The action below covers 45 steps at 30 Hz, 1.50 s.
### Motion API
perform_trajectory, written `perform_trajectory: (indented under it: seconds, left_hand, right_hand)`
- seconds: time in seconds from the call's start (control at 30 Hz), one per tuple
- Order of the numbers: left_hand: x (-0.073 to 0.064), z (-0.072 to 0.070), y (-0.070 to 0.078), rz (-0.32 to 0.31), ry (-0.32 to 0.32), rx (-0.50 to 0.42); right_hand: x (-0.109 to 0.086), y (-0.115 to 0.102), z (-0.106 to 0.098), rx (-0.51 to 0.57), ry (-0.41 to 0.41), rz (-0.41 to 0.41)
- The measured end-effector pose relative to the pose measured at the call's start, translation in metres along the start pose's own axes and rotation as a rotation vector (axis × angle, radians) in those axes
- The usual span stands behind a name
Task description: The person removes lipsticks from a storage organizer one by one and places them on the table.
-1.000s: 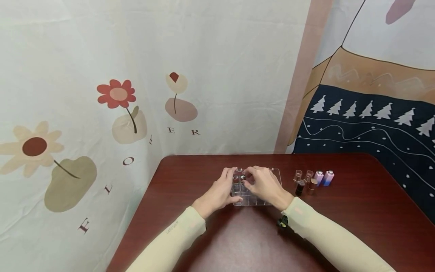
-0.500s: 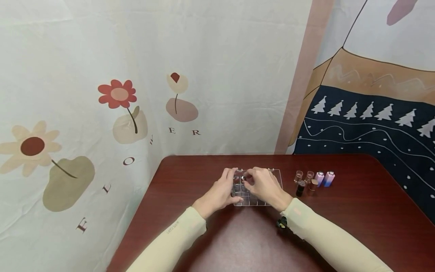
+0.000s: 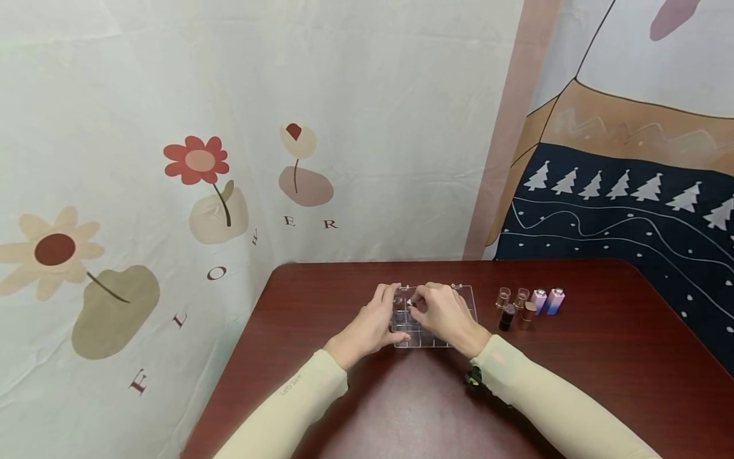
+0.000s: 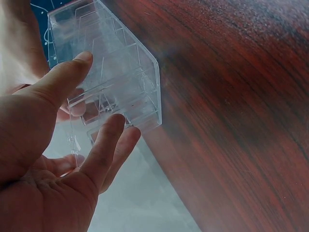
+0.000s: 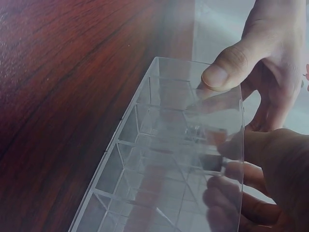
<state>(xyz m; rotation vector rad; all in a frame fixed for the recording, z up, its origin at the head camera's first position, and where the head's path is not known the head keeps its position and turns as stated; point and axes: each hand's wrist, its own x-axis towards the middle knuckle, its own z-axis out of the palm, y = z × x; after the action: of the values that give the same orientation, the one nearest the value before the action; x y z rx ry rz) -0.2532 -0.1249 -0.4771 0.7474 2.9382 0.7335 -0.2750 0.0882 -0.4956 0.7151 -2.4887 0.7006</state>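
A clear divided organizer box [image 3: 422,336] stands on the table. My left hand [image 3: 366,324] holds its left end, thumb toward the front and fingers toward the back, also seen in the left wrist view. My right hand [image 3: 443,311] reaches over the box's top and pinches a small lipstick [image 5: 211,163] at a back-left compartment. Through the clear wall the lipstick looks dark with a silvery rim, and the right fingers hide most of it. Another small dark round item [image 3: 398,303] sits in the compartment to its left.
To the right of the box stand two clear-topped tubes [image 3: 520,298], a black lipstick [image 3: 507,317], a brown one [image 3: 528,314] and two pink-and-blue ones [image 3: 554,301]. The dark red table [image 3: 321,299] meets patterned cloth [image 3: 390,159] behind.
Both hands and the box keep nearly the same place. The lipstick in my right fingers has shifted or turned slightly, its visible end now paler. The other lipsticks have not moved.
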Motion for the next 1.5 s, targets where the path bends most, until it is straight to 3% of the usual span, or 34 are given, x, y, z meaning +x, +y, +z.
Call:
perform_trajectory:
  seconds: [0.17,0.53,0.83,1.07,1.23,1.5]
  left_hand:
    - [0.000,0.000,0.000,0.002,0.001,-0.002]
    - [0.000,-0.002,0.001,0.017,0.016,-0.002]
    - [0.000,-0.002,0.001,0.020,0.010,0.001]
    - [0.000,-0.003,0.001,0.021,0.013,0.005]
    - [-0.001,-0.003,0.002,0.019,0.016,0.000]
    - [0.000,-0.002,0.000,0.007,0.002,-0.008]
  right_hand:
    - [-0.001,0.014,0.012,0.030,0.039,-0.025]
    - [0.000,0.011,0.010,0.036,0.061,-0.014]
    - [0.000,0.026,0.025,0.064,0.073,-0.015]
    - [0.001,0.013,0.010,0.060,0.076,-0.031]
    - [0.003,-0.002,-0.006,0.050,0.030,0.011]
    - [0.001,-0.004,-0.012,0.084,0.013,0.024]
